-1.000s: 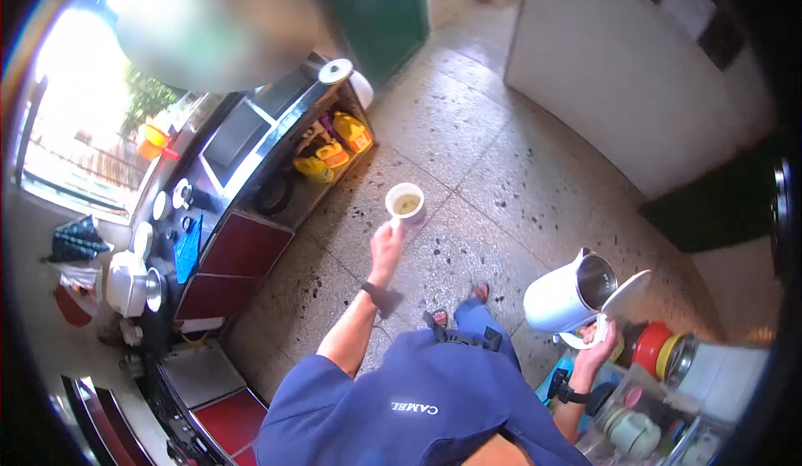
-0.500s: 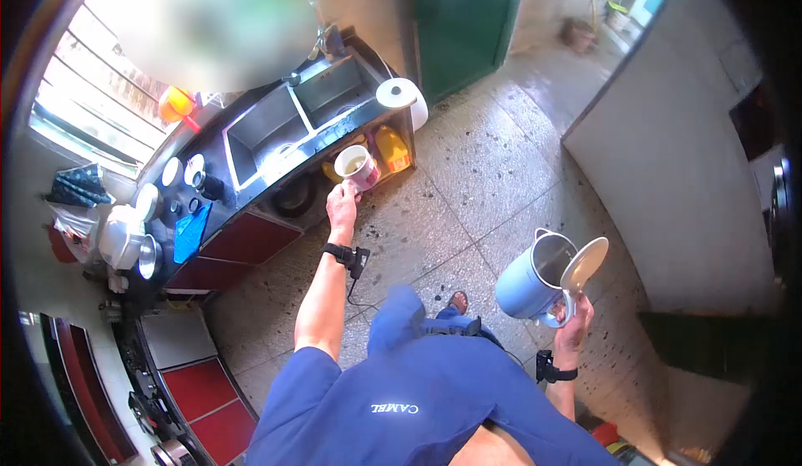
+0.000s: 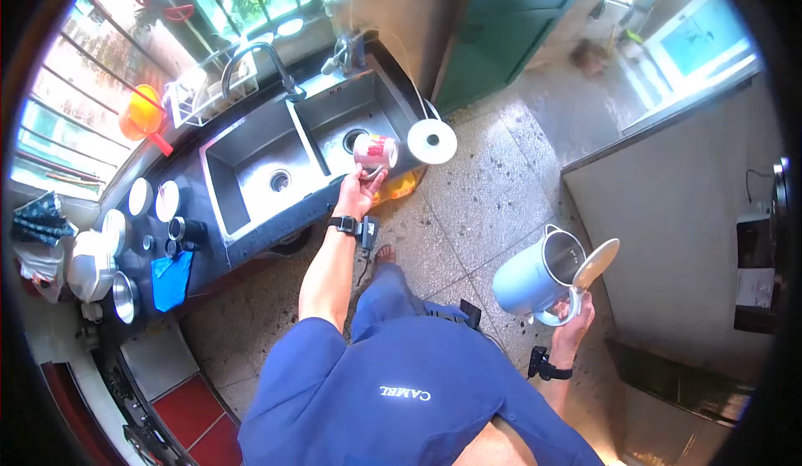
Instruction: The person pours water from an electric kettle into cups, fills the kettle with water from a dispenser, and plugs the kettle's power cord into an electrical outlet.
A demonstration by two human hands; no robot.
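Observation:
My left hand (image 3: 361, 190) is closed on the handle of a red-and-white mug (image 3: 375, 150). The mug lies tipped on its side above the right basin of the double steel sink (image 3: 311, 139), beside the drain. Its inside is turned out of sight. In my right hand (image 3: 573, 322) is the handle of a light blue kettle (image 3: 526, 282), fingers wrapped round it. The kettle's pale lid (image 3: 598, 263) stands open and shows the metal inside. It hangs above the tiled floor, tilted, away from the counter.
A white round object with a dark centre (image 3: 433, 140) is at the counter's right end. Left of the sink are a blue cloth (image 3: 172, 281), a steel bowl (image 3: 125, 297) and several white dishes. An orange scoop (image 3: 144, 113) and curved faucet (image 3: 266, 58) are behind.
My left hand has carried the mug forward over the sink and tipped it from upright onto its side. The kettle stays in my right hand, nearly unmoved. The view has shifted.

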